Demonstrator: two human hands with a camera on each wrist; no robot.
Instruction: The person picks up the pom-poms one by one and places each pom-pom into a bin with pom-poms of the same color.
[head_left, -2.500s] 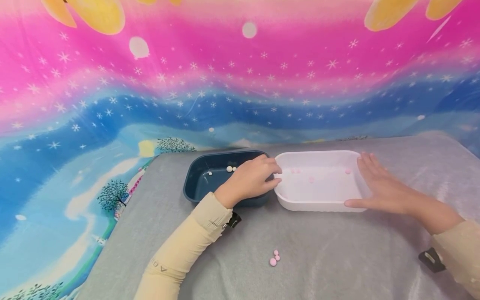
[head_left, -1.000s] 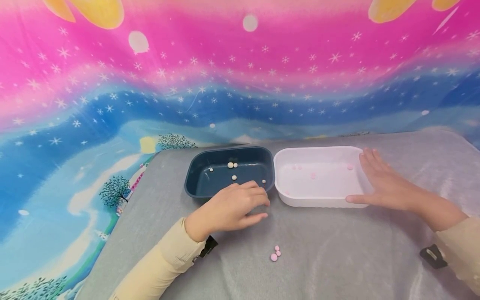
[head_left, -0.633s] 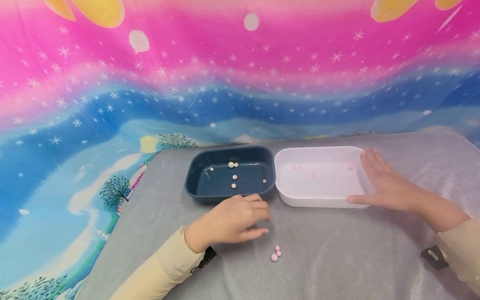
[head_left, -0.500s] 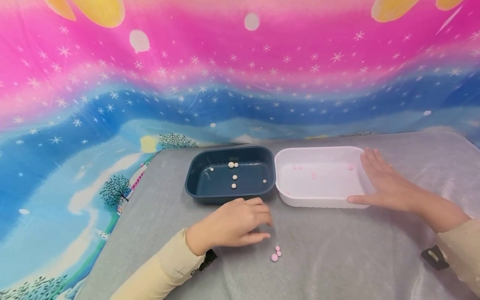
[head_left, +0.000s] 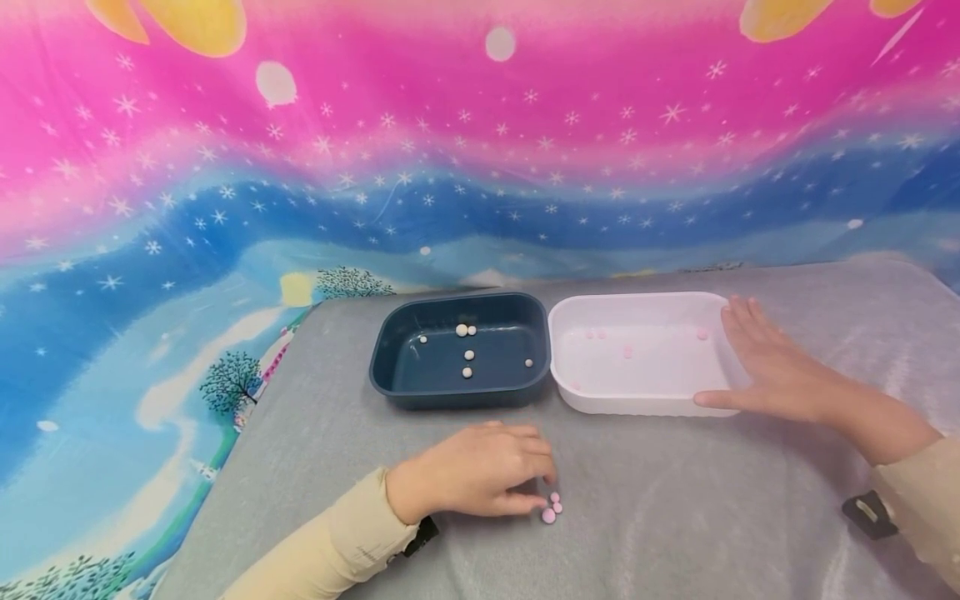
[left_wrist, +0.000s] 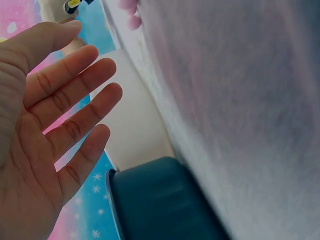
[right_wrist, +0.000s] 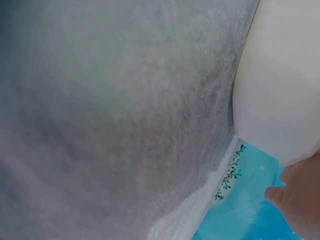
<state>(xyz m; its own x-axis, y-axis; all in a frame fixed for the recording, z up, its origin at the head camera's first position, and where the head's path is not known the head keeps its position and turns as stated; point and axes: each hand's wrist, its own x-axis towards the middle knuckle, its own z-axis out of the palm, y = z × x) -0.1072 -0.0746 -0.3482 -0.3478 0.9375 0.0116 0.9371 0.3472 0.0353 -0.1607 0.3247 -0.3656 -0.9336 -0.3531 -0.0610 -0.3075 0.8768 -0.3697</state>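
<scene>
L hand (head_left: 480, 471), loose, holding nothing, nr pink balls (head_left: 549, 516) in front of white tray (head_left: 637, 406); a nudge cd scatter 'em. R hand (head_left: 780, 375), straight-fingered at tray's R end, cd shove it.

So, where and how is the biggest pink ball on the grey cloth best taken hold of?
The biggest pink ball is probably best pinched across its round middle, from above and near left: two smaller pink balls crowd its far right side, and the left grip is on its left.
</scene>
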